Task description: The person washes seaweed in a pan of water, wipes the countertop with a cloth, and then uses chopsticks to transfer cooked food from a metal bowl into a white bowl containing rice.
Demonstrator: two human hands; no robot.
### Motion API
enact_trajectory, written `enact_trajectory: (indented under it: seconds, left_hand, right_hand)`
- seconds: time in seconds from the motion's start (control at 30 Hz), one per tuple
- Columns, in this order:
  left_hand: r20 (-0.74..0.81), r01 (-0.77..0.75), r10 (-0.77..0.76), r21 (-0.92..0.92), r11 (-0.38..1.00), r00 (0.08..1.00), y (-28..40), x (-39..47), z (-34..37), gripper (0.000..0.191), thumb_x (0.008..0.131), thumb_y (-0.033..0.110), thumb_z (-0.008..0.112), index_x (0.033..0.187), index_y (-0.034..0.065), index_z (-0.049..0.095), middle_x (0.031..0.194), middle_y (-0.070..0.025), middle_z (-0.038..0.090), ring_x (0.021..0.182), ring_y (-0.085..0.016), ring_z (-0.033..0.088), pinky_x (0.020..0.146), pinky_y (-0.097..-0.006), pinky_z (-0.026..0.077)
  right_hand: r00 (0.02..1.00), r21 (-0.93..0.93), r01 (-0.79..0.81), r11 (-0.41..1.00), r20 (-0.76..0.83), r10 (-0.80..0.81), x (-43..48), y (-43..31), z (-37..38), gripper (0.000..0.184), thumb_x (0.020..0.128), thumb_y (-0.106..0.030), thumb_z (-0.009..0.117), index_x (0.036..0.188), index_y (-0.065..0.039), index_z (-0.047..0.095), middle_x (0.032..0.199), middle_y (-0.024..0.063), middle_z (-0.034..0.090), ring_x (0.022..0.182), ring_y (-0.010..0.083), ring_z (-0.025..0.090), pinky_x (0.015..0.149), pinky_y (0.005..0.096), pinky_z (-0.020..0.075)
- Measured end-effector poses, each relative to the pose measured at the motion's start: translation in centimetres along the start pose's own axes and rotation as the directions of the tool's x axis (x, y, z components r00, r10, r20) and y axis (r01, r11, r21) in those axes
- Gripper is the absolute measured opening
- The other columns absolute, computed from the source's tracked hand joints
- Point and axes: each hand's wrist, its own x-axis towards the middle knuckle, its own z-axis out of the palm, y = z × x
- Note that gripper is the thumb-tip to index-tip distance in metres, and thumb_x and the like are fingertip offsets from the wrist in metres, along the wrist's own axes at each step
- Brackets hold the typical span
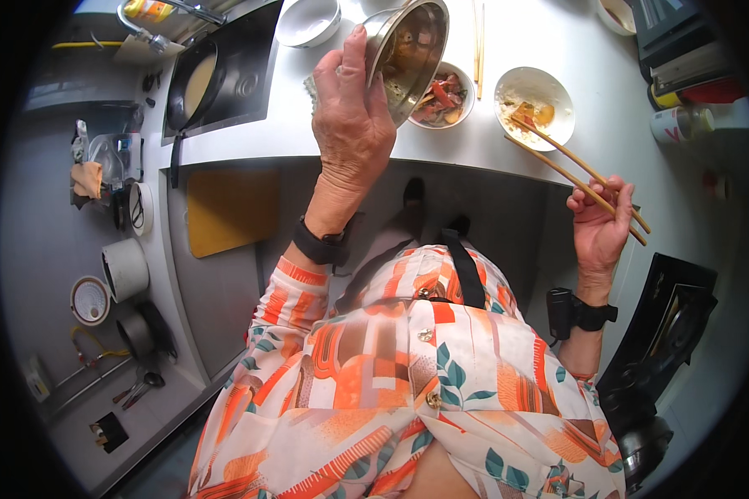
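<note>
My left hand (354,115) grips the side of a tilted stainless steel bowl (412,59), whose inside bears brownish sauce or residue. Partly behind it on the white counter, a white bowl of cooked food with red and brown pieces (443,100) is seen. My right hand (602,218) holds a pair of wooden chopsticks (583,184). Their tips reach into a white bowl (565,103) with rice and orange-yellow pieces of food. Another pair of chopsticks (480,53) lies on the counter between the two bowls.
A white bowl (309,25) stands near the black cooktop (249,81). On the cooktop, a black frying pan (196,90) contains pale liquid, its handle past the counter's edge. A lidded jar (680,125) stands at the right. Pots and ladles lie at the far left.
</note>
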Motion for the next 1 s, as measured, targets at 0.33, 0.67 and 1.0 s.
enact_trajectory:
  seconds: [0.33, 0.67, 1.0]
  left_hand:
    - [-0.032, -0.152, 0.154, 0.057, 0.987, 0.987, 0.6, 0.1, 0.2, 0.05, 0.087, 0.001, 0.049, 0.135, 0.0095, 0.04, 0.117, -0.0176, 0.048, 0.104, -0.03, 0.055, 0.085, -0.0351, 0.049]
    - [-0.046, -0.209, 0.21, 0.037, 0.977, 0.977, 0.8, 0.3, 0.2, 0.052, 0.086, -0.001, 0.049, 0.136, 0.0101, 0.039, 0.118, -0.0177, 0.048, 0.103, -0.03, 0.056, 0.084, -0.0346, 0.049]
    - [-0.046, -0.254, 0.258, 0.08, 0.964, 0.965, 0.5, 0.3, 0.5, 0.052, 0.086, -0.001, 0.049, 0.136, 0.0102, 0.04, 0.118, -0.0184, 0.047, 0.1, -0.029, 0.058, 0.08, -0.0339, 0.052]
  right_hand:
    - [0.998, 0.035, 0.028, 0.999, 0.047, -0.03, -0.5, -0.1, -0.1, 0.033, 0.096, -0.041, 0.041, 0.095, -0.01, 0.054, 0.078, 0.0061, 0.061, 0.069, 0.0237, 0.064, 0.063, 0.0366, 0.0509]
    - [0.996, 0.041, 0.037, 0.998, 0.074, -0.04, -0.9, 0.4, -0.2, 0.035, 0.095, -0.042, 0.04, 0.093, -0.01, 0.053, 0.078, 0.0069, 0.061, 0.071, 0.0232, 0.064, 0.064, 0.0366, 0.0507]
    - [0.994, 0.039, 0.048, 0.998, 0.097, -0.051, -1.5, 0.3, -0.4, 0.037, 0.096, -0.043, 0.04, 0.092, -0.009, 0.053, 0.078, 0.0063, 0.06, 0.072, 0.0226, 0.063, 0.065, 0.0365, 0.0506]
